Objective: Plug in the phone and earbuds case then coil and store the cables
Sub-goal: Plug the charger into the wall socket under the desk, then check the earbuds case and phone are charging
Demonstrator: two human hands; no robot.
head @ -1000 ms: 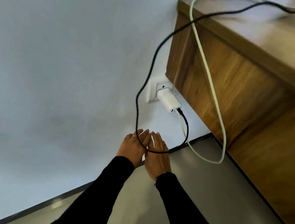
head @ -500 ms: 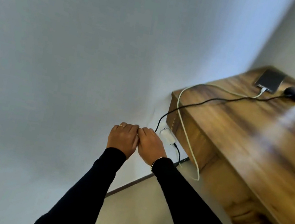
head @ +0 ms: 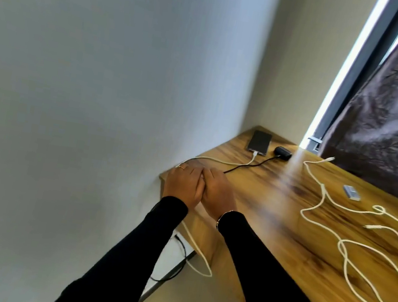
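Both hands sit side by side at the near-left corner of the wooden desk (head: 274,217), touching each other. The left hand (head: 182,184) and right hand (head: 217,192) have fingers curled down right where the black cable (head: 243,166) and white cable (head: 217,160) cross the edge, but I honestly can't tell if either one is actually pinching a cable. The phone (head: 337,155) lies flat in the far corner with the white cable plugged in, and the earbuds case (head: 282,153) is just beside it on the black cable. 2 or so loose white cables (head: 351,247) sprawl to the right.
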